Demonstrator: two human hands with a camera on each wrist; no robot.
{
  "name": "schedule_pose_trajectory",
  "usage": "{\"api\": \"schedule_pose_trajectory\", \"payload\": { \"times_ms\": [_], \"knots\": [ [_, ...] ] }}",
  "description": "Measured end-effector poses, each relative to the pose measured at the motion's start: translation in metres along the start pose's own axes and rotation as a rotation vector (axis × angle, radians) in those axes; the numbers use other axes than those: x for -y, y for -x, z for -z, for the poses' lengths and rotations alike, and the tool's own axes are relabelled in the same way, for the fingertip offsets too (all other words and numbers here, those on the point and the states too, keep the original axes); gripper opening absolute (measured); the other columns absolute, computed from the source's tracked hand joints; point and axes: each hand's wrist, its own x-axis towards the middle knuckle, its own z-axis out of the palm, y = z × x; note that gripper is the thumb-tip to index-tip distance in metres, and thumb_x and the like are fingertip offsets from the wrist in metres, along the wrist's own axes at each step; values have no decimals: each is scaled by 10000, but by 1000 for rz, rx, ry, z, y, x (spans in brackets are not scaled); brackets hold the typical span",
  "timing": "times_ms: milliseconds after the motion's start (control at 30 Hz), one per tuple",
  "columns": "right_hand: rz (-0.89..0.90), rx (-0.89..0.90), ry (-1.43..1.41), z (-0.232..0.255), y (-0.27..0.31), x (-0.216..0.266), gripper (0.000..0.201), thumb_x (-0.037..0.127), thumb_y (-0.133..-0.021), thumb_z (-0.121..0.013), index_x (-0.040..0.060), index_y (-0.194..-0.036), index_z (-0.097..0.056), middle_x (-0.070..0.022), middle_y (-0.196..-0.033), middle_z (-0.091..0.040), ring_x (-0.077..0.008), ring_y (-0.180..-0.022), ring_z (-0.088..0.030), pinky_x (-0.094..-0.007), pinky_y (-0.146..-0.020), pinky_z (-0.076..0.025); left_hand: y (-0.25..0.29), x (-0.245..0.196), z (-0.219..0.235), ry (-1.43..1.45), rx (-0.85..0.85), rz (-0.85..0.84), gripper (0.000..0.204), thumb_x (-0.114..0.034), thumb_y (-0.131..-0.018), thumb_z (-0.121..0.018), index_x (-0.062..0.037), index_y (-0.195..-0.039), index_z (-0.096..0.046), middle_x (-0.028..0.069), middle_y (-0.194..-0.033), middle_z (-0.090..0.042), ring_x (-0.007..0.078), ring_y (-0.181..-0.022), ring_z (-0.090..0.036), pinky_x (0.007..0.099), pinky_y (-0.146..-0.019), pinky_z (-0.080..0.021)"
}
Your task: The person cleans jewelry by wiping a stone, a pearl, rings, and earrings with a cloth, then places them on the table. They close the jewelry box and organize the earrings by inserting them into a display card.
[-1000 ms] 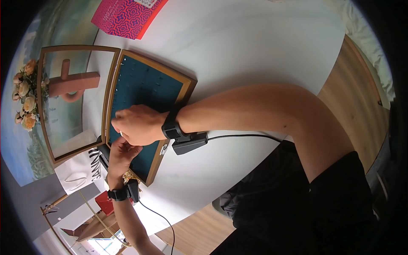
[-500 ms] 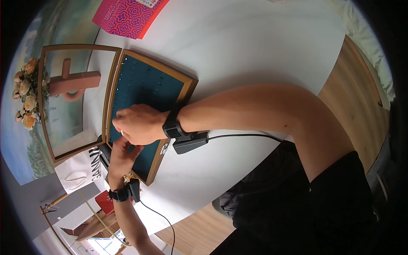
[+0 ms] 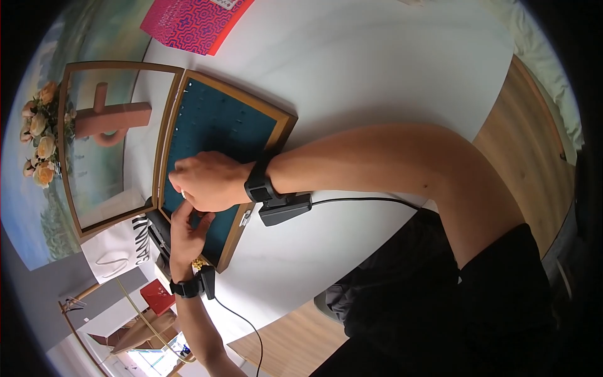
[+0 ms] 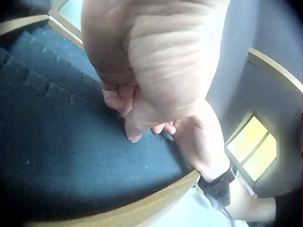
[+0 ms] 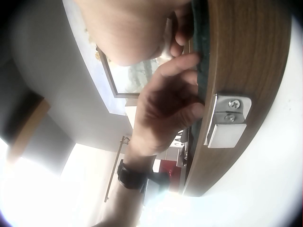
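Note:
A shallow wooden case [image 3: 286, 129] lies opened on the white table, its glass lid [image 3: 125, 217] raised. Rows of small pins stand on its teal lining [image 3: 217, 116]. Over the lining, my right hand [image 3: 210, 182] bends down with knuckles up and fingers curled; whatever lies beneath its fingertips is hidden. A small pale band shows at one finger. My left hand [image 3: 188, 232] meets it from the other side, fingers reaching under the right. In the right wrist view, its thumb [image 5: 191, 113] and forefinger [image 5: 187, 60] stand apart, tips right at the lining's edge.
A silver latch plate [image 5: 229, 120] sits on the case's front edge. A pink patterned bag [image 3: 188, 28] stands on the table. Beyond the lid are peach roses [image 3: 43, 141] and a terracotta-coloured ornament [image 3: 113, 119]. A white lettered bag [image 3: 113, 254] stands near my left forearm.
The head view has shifted slightly, moving the case a little right and up in the picture. Both hands stay together over the same part of the lining.

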Motion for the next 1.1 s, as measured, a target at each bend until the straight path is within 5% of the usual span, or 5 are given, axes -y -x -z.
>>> {"api": "schedule_pose_trajectory", "payload": {
  "times_ms": [300,533,1000,1100],
  "knots": [
    [-59,-25,-30,1,0,0,136,84,-810,-631,-8,-904,-664,-169,-993,-674,-354,-923,-685,-446,-780,-563,-8,-24,1,-260,45,-10,298,92,-820,-657,36,-1105,-590,126,-827,-660,201,-674,-528,305,-656,-470],
    [-70,-68,-22,1,0,0,129,77,-899,-554,3,-949,-647,-154,-976,-666,-346,-874,-681,-444,-766,-554,-11,-20,3,-201,76,60,390,96,-817,-658,25,-1189,-564,109,-847,-669,184,-671,-523,301,-667,-464],
    [-75,-69,-35,4,1,1,126,85,-897,-564,14,-950,-653,-149,-993,-672,-345,-875,-682,-447,-762,-557,-9,-9,6,-143,105,85,387,83,-836,-651,20,-1204,-551,54,-888,-625,153,-766,-528,288,-722,-441],
    [-81,-71,-42,2,0,1,124,82,-894,-565,17,-950,-655,-147,-999,-672,-346,-874,-681,-448,-761,-555,-8,-7,6,74,63,203,376,70,-855,-619,21,-1221,-547,18,-914,-612,124,-802,-520,266,-747,-434]
  ]
}}
